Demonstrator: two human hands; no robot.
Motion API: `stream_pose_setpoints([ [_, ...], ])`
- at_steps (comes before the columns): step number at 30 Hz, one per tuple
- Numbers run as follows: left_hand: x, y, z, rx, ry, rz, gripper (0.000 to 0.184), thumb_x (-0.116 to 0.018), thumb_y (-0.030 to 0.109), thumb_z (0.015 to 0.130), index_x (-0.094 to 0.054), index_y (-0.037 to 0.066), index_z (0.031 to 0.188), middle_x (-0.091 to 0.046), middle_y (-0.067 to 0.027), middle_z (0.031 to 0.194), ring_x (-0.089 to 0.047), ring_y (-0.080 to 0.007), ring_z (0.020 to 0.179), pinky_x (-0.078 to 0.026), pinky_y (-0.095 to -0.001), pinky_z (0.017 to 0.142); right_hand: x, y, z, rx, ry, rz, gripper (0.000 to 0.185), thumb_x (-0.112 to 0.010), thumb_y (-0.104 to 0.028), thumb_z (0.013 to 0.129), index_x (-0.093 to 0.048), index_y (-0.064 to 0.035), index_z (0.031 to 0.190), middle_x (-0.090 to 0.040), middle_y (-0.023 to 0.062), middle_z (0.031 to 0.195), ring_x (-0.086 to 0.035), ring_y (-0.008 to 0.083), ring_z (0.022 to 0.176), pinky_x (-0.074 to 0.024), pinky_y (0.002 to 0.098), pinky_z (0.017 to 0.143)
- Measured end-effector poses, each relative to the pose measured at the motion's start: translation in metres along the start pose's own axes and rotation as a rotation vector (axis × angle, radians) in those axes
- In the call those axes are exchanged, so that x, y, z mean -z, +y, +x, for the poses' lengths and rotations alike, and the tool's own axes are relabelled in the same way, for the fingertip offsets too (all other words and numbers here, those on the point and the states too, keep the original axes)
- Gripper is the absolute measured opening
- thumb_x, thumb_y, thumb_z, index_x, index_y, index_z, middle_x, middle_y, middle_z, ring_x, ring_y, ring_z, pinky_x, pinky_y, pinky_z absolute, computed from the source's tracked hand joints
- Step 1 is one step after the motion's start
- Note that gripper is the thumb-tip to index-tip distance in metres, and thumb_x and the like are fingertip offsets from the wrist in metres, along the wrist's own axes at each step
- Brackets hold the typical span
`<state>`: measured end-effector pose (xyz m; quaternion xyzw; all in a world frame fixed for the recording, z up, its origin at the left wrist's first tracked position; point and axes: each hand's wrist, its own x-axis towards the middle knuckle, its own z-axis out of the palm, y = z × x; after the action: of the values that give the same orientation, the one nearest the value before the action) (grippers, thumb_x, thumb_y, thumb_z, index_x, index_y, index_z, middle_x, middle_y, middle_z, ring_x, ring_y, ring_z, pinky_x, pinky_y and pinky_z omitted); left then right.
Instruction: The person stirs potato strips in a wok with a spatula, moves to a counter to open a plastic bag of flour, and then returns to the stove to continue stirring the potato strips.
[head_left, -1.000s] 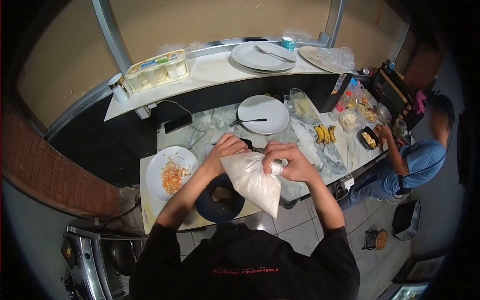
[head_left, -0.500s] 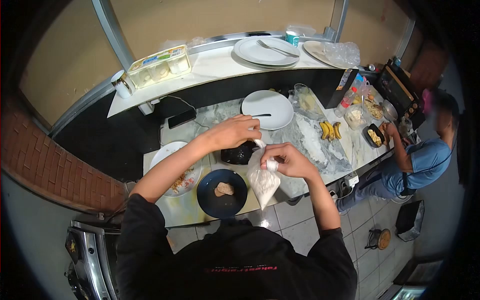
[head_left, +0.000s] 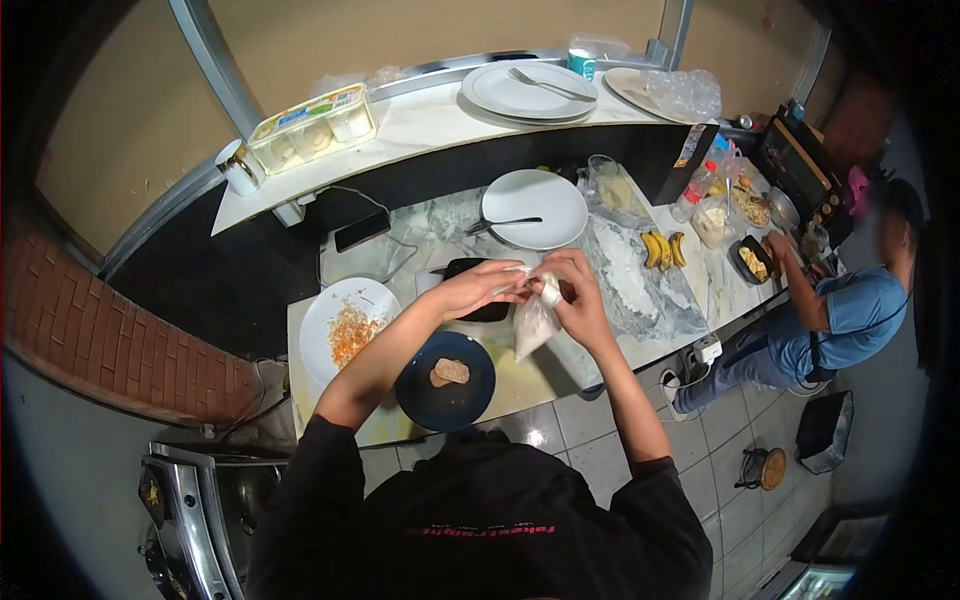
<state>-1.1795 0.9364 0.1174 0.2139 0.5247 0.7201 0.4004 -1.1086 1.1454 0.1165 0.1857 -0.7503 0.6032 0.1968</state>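
A clear plastic bag of white powder (head_left: pixel 535 328) hangs over the counter between my hands. My right hand (head_left: pixel 575 300) is closed round its gathered neck. My left hand (head_left: pixel 478 288) pinches the twisted top of the bag, its fingertips meeting the right hand's. Below my left forearm sits a dark blue pan (head_left: pixel 420 405) with light brown pieces (head_left: pixel 450 371) in it. A black container (head_left: pixel 487 311) is partly hidden behind my left hand. Left of the pan lies a white plate (head_left: pixel 315 312) with orange and pale shreds (head_left: pixel 350 335).
An empty-looking white plate (head_left: pixel 555 205) with a fork (head_left: pixel 505 223), a phone (head_left: pixel 362 232) with its cable, and bananas (head_left: pixel 663 250) lie on the marble counter. A shelf holds plates and an egg carton (head_left: pixel 315 130). At right, a person (head_left: pixel 850 320) handles a black tray (head_left: pixel 750 260).
My left hand has come down and in beside the right one. The bag has risen away from me and slightly right. The orange shreds on the left plate show more.
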Motion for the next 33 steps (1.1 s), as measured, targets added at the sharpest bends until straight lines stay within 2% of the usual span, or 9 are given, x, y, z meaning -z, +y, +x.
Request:
stream_pose_setpoints([
  [8, -0.023, -0.044, 0.015, -0.165, 0.237, -0.032, 0.036, -0.055, 0.02, 0.107, -0.052, 0.003, 0.138, -0.059, -0.0044, 0.122, -0.055, -0.0156, 0.126, -0.04, -0.0305, 0.112, -0.005, 0.047, -0.007, -0.194, 0.084, 0.069, 0.017, -0.069, -0.009, 0.095, -0.074, -0.0027, 0.11, -0.072, 0.0039, 0.092, -0.06, 0.0049, 0.071, -0.0483, 0.0233, 0.06],
  [10, -0.021, -0.059, 0.023, -0.175, 0.277, 0.096, 0.039, -0.058, 0.025, 0.106, -0.052, 0.005, 0.138, -0.056, -0.0076, 0.125, -0.054, -0.02, 0.125, -0.039, -0.0329, 0.112, -0.001, 0.049, -0.006, -0.325, 0.061, 0.086, 0.021, -0.067, -0.012, 0.098, -0.071, -0.0003, 0.116, -0.073, 0.0053, 0.101, -0.068, 0.0113, 0.09, -0.0555, 0.0264, 0.075],
  [12, -0.028, -0.068, 0.028, -0.414, 0.473, 0.705, 0.051, -0.067, 0.032, 0.1, -0.05, 0.004, 0.139, -0.051, -0.015, 0.134, -0.053, -0.0269, 0.126, -0.041, -0.0366, 0.108, -0.002, 0.056, -0.006, -0.271, 0.102, 0.047, 0.02, -0.069, -0.011, 0.097, -0.072, -0.0005, 0.113, -0.072, 0.0046, 0.092, -0.063, 0.0085, 0.078, -0.0512, 0.0252, 0.066],
  [14, -0.042, -0.074, 0.028, -0.468, 0.546, 0.703, 0.058, -0.075, 0.027, 0.092, -0.047, 0.002, 0.137, -0.046, -0.0191, 0.13, -0.05, -0.0337, 0.126, -0.041, -0.0411, 0.108, -0.001, 0.065, -0.008, -0.223, 0.136, 0.01, 0.018, -0.07, -0.009, 0.095, -0.073, -0.0008, 0.111, -0.072, 0.0039, 0.083, -0.059, 0.0057, 0.067, -0.0468, 0.0241, 0.057],
  [17, -0.076, -0.054, 0.018, -0.799, 1.095, 0.988, 0.048, -0.078, 0.008, 0.084, -0.054, 0.003, 0.126, -0.05, -0.0163, 0.118, -0.054, -0.0301, 0.108, -0.046, -0.0393, 0.096, 0.001, 0.069, -0.013, -0.258, 0.174, 0.051, 0.016, -0.07, -0.01, 0.095, -0.072, 0.0004, 0.108, -0.071, 0.0034, 0.081, -0.056, 0.0056, 0.066, -0.0453, 0.0242, 0.056],
  [21, -0.094, -0.072, 0.007, -0.618, 0.72, 0.816, 0.021, -0.075, 0.006, 0.086, -0.064, 0.002, 0.103, -0.057, -0.0073, 0.094, -0.057, -0.019, 0.081, -0.047, -0.0309, 0.07, 0.001, 0.065, -0.016, -0.327, 0.286, 0.012, 0.012, -0.068, -0.006, 0.094, -0.07, 0.0026, 0.102, -0.07, 0.0035, 0.083, -0.056, 0.0068, 0.066, -0.0448, 0.026, 0.055],
  [26, -0.079, -0.112, 0.03, -0.528, 0.715, 0.728, 0.029, -0.073, 0.003, 0.086, -0.062, 0.003, 0.113, -0.062, -0.0069, 0.098, -0.06, -0.0179, 0.083, -0.049, -0.0311, 0.071, -0.013, 0.071, -0.026, -0.256, 0.328, -0.056, 0.01, -0.066, -0.006, 0.096, -0.069, 0.0001, 0.104, -0.066, 0.0013, 0.084, -0.055, 0.0057, 0.069, -0.0444, 0.0249, 0.057],
  [28, -0.075, -0.113, 0.033, -0.538, 0.708, 0.721, 0.031, -0.073, 0.003, 0.086, -0.062, 0.003, 0.115, -0.061, -0.0077, 0.098, -0.061, -0.0191, 0.084, -0.05, -0.032, 0.071, -0.015, 0.063, -0.028, -0.362, 0.333, -0.026, 0.011, -0.066, -0.001, 0.092, -0.068, 0.0054, 0.1, -0.065, 0.0129, 0.095, -0.062, 0.0175, 0.075, -0.0476, 0.0302, 0.062],
  [33, -0.064, -0.112, 0.025, -0.555, 0.738, 0.742, 0.029, -0.071, -0.002, 0.084, -0.064, 0.002, 0.112, -0.064, -0.0064, 0.094, -0.062, -0.0161, 0.079, -0.049, -0.0299, 0.069, -0.026, 0.062, -0.04, -0.339, 0.335, -0.034, 0.012, -0.066, -0.003, 0.091, -0.068, 0.0056, 0.1, -0.065, 0.0151, 0.094, -0.064, 0.0224, 0.08, -0.0498, 0.0343, 0.07],
])
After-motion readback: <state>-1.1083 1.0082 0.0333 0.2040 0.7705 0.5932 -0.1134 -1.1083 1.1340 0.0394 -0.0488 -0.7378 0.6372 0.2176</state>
